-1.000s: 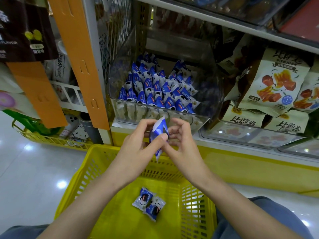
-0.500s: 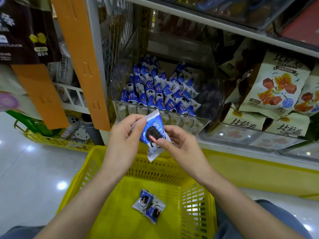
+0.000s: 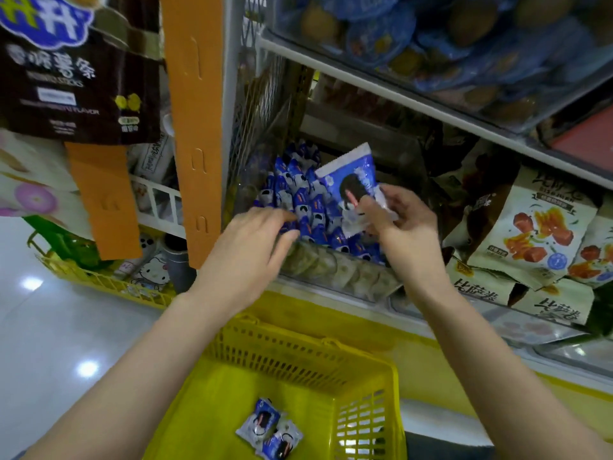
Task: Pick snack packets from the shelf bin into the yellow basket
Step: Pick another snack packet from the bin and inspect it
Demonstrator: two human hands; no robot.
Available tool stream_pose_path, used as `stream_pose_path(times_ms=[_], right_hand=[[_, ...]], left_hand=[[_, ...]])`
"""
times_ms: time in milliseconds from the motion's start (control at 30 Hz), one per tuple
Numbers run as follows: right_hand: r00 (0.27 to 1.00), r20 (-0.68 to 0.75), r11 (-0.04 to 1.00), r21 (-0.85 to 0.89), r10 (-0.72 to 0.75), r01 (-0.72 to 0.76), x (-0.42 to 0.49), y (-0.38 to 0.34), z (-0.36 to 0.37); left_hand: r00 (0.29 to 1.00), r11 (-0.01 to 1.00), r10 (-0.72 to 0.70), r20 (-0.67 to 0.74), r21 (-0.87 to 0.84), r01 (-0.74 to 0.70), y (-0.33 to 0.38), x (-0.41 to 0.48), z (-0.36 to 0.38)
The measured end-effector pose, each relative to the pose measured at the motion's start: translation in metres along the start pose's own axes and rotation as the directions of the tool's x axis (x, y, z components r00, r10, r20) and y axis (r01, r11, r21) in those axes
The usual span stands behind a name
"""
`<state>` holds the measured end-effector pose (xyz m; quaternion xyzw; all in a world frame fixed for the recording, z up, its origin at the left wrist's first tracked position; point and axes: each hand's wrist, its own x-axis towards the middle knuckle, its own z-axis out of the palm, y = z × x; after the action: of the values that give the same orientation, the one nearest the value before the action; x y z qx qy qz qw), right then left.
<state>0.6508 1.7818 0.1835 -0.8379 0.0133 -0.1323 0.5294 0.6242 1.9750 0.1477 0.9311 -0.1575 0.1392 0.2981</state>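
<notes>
A clear shelf bin [image 3: 335, 273] holds several small blue-and-white snack packets [image 3: 300, 197]. My right hand [image 3: 403, 224] pinches one blue snack packet [image 3: 351, 184] by its lower edge and holds it upright above the bin. My left hand [image 3: 252, 240] reaches over the bin's front wall with fingers extended, its fingertips touching the packets in the pile. Below, the yellow basket [image 3: 298, 356] holds two packets [image 3: 268, 429] lying on its floor.
An orange shelf upright [image 3: 192, 127] stands left of the bin. Beige snack bags [image 3: 534, 234] fill the compartment to the right. A shelf above carries blue packs [image 3: 464, 41]. Another yellow basket [image 3: 99, 280] with goods sits on the floor at left.
My left hand let go of the held packet and moved up into the bin's pile. My right hand raised the packet higher, over the bin.
</notes>
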Motion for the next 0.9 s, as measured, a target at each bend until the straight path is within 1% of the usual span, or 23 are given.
stream_pose_path(times_ms=[67,133,167,233,267,300,367,467,533,600,733,900], right_hand=[[0.992,-0.119,0.995,-0.098,-0.029,0.018,0.038,-0.002,0.01],[0.988,-0.147,0.979,-0.202,-0.052,0.021,0.076,0.0,0.023],[0.992,-0.124,0.965,-0.263,-0.029,-0.004,0.093,0.004,0.029],[0.994,-0.071,0.936,-0.336,0.086,-0.105,0.123,0.013,0.041],[0.988,-0.07,0.915,-0.375,0.135,-0.151,0.136,0.017,0.046],[0.986,-0.08,0.887,-0.431,0.147,-0.167,0.146,0.018,0.051],[0.992,-0.068,0.836,-0.534,0.106,-0.126,0.162,0.019,0.058],[0.997,0.047,0.763,-0.646,0.066,-0.02,0.171,0.024,0.068],[0.99,0.106,0.76,-0.65,0.089,0.001,0.173,0.03,0.074],[0.986,0.122,0.782,-0.623,0.111,-0.011,0.174,0.034,0.077],[0.982,0.167,0.801,-0.598,0.093,0.026,0.177,0.04,0.074],[0.942,0.304,0.795,-0.602,0.144,0.073,0.177,0.042,0.062]], left_hand=[[0.998,0.989,0.038,0.047,0.142,-0.044,-0.004,0.002,0.003],[0.997,0.981,0.052,0.057,0.184,-0.062,-0.006,0.002,0.003],[0.997,0.98,0.053,0.058,0.191,-0.063,-0.006,0.003,0.003],[0.996,0.976,0.054,0.074,0.205,-0.069,-0.007,0.004,0.002],[0.995,0.976,0.056,0.078,0.206,-0.071,-0.008,0.004,0.002],[0.995,0.977,0.056,0.083,0.2,-0.072,-0.008,0.004,0.002],[0.994,0.979,0.056,0.089,0.189,-0.073,-0.009,0.005,0.003],[0.996,0.982,0.074,0.056,0.172,-0.083,-0.011,0.005,0.004],[0.996,0.981,0.091,0.022,0.171,-0.093,-0.013,0.005,0.006],[0.994,0.979,0.108,-0.002,0.174,-0.106,-0.014,0.004,0.008],[0.992,0.976,0.124,-0.019,0.181,-0.118,-0.016,0.005,0.01],[0.99,0.975,0.132,-0.042,0.186,-0.122,-0.016,0.005,0.012]])
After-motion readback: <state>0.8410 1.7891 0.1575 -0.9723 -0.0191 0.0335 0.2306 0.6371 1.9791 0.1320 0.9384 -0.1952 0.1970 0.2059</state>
